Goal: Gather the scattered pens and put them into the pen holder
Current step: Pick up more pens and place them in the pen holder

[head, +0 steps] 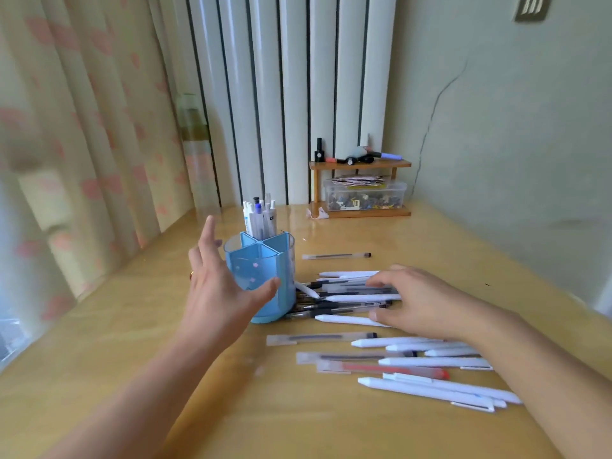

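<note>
A translucent blue holder [261,279], split into compartments, is seen upright on the desk [165,342]. Several pens [260,217] are stood upright in its far compartment; the near ones look empty. Right of it, many loose pens [351,298] are laid flat, mostly side by side: white, clear and black ones, plus a red pen [390,370]. One clear pen [336,256] is set apart farther back.
</note>
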